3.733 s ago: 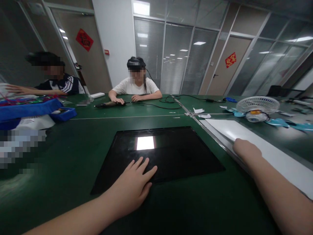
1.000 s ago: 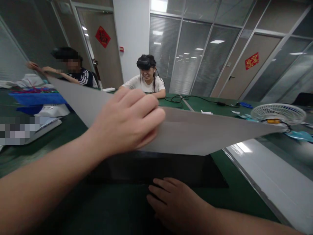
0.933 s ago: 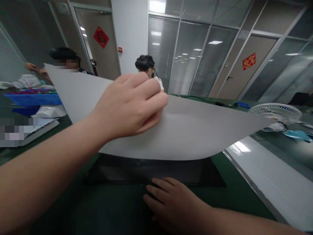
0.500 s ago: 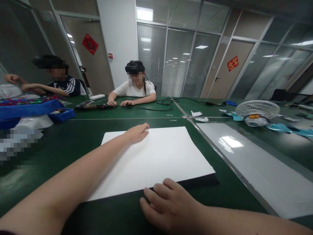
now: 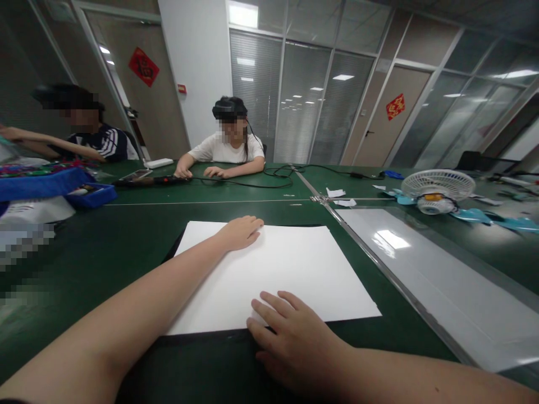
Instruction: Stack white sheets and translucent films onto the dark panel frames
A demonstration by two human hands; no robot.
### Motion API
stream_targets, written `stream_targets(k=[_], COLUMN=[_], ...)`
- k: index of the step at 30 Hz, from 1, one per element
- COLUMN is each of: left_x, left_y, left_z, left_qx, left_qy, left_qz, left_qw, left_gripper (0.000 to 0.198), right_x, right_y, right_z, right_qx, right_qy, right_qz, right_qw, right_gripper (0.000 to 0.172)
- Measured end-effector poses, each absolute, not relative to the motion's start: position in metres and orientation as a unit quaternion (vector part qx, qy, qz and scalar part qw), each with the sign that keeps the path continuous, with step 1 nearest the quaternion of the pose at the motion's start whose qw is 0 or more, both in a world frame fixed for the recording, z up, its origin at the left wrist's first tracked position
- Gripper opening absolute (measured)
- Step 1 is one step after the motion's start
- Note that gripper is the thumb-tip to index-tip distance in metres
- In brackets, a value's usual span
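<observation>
A large sheet of white paper (image 5: 290, 264) lies flat on the green table before me. My left hand (image 5: 241, 232) rests on its far part with the palm down and the fingers stretched out. Across the near edge of the paper, my right hand (image 5: 297, 339) lies with its fingers spread, the fingertips on the sheet. A dark strip (image 5: 169, 252) shows along the paper's left side and near edge; whether it is a dark sheet or a shadow I cannot tell. Neither hand grips anything.
A glossy white panel (image 5: 425, 269) lies on the right, beyond a metal strip (image 5: 379, 269). A fan (image 5: 438, 188) and paper scraps (image 5: 336, 193) lie behind. Blue trays (image 5: 42, 185) stand at left. A person (image 5: 227, 143) opposite has hands near a black cable (image 5: 269, 187); another sits left.
The white paper has turned a little and its right corner has come nearer. My right hand has moved forward onto the sheet with its fingers straighter. My left hand has shifted slightly right and flattened.
</observation>
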State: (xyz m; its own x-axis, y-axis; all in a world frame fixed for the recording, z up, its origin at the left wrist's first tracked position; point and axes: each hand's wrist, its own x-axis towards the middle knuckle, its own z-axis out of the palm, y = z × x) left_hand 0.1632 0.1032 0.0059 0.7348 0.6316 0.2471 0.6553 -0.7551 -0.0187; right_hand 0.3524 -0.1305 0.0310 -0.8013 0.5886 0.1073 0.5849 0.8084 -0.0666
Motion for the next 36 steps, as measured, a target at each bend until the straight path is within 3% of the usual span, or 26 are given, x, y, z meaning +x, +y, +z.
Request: stream_targets(k=[9,25,31,36], left_x=[0.159,0.168,0.155,0.134], left_y=[0.095,0.107,0.047,-0.046], left_z=[0.021,0.037,0.025,0.021], left_qx=[-0.928,-0.926,-0.893,-0.923], left_qy=[-0.362,-0.374,-0.442,-0.379], left_qz=[-0.043,0.038,-0.073,-0.069], left_qw=[0.076,0.024,0.047,0.014], left_gripper=[0.029,0.032,0.043,0.044], right_x=[0.351,0.355,0.356,0.356], right_y=[-0.129,-0.127,-0.125,-0.127], right_z=[0.03,0.027,0.03,0.027], right_qx=[-0.314,-0.337,-0.336,-0.34], right_qy=[-0.946,-0.937,-0.937,-0.934], right_qz=[0.035,0.062,0.073,0.085], right_qw=[0.07,0.069,0.066,0.073], right_gripper=[0.045,0.046,0.046,0.045])
